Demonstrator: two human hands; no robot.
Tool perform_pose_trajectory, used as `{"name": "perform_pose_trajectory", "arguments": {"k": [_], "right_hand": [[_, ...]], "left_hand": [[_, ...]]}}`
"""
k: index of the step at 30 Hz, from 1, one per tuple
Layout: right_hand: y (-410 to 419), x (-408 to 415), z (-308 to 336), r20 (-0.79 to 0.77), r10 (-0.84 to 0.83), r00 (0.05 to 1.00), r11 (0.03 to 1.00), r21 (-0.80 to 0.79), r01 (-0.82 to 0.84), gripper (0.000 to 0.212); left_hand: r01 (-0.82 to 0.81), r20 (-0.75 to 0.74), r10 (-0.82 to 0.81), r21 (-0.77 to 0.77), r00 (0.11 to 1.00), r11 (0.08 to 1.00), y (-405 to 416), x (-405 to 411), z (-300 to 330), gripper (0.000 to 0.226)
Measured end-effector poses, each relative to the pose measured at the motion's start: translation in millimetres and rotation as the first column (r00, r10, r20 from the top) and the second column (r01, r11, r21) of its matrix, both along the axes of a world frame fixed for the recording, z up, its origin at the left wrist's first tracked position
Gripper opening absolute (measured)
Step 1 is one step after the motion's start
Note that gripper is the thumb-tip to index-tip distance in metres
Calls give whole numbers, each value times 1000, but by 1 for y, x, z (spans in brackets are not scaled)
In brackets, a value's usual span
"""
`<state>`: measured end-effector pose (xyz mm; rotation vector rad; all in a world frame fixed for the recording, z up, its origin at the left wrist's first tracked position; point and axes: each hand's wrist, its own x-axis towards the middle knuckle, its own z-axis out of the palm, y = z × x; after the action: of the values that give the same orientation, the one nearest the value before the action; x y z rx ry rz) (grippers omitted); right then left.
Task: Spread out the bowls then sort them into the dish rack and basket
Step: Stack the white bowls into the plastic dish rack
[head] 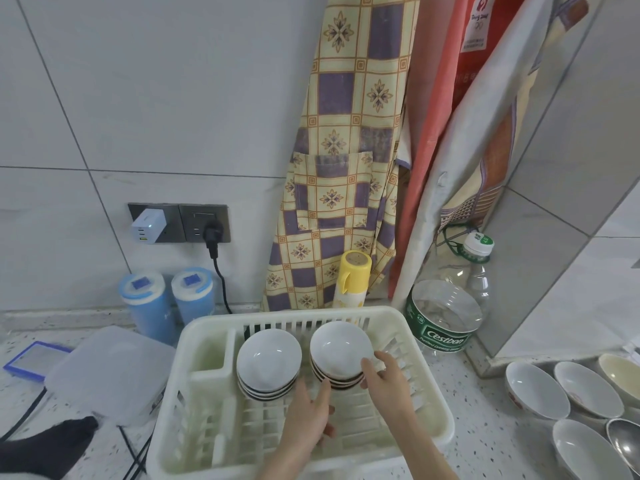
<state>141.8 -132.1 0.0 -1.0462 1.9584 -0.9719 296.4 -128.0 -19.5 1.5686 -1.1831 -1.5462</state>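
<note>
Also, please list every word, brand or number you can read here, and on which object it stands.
"Cestbon": green label of the large water bottle.
Small line under it: too blurred.
"4.5L" on the same label: uncertain.
Red hanging bag: print too small to read.
White bottle cap: unreadable.

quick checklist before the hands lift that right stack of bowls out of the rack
1. Right hand on the right stack: ok, fingers touch its near right rim.
2. Left hand on the stack: cannot tell, it sits at the base but the grip is not clear.
3. Stack upright in the dish rack: ok.
4. Left stack clear of it: ok, a gap shows between them.
5. Free counter to spread bowls: not ok on the right, loose bowls lie there.
</note>
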Motion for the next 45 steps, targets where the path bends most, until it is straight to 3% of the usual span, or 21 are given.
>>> {"name": "perform_pose_trajectory", "arguments": {"k": [6,11,16,27,32,35,41,45], "right_hand": [[0,4,5,106,58,993,987,143,-73,36],[1,5,10,138,58,989,985,152,-79,25],[2,3,10,191,38,981,983,170,-71,22],[4,5,10,99,58,993,989,128,-70,30],[12,5,20,-44,-41,998,998,36,43,39],[19,5,32,-87,-91,992,992,-99,83,40],[44,3,42,84,-56,995,933,-351,82,26],[79,-16,38,198,-57,979,906,-401,134,24]], "left_hand": [[-65,-161,87,138,983,988,-6,-4,7,52],[-90,-186,121,169,975,981,-6,-4,11,37],[-108,-207,149,200,967,974,-9,-3,9,38],[-111,-255,168,224,952,968,-3,-4,20,46],[-113,-230,157,194,960,974,11,2,34,32],[-94,-208,124,148,970,985,23,10,45,25],[-104,-206,118,76,972,992,47,13,58,18],[-92,-195,101,57,976,994,69,-7,64,11]]}}
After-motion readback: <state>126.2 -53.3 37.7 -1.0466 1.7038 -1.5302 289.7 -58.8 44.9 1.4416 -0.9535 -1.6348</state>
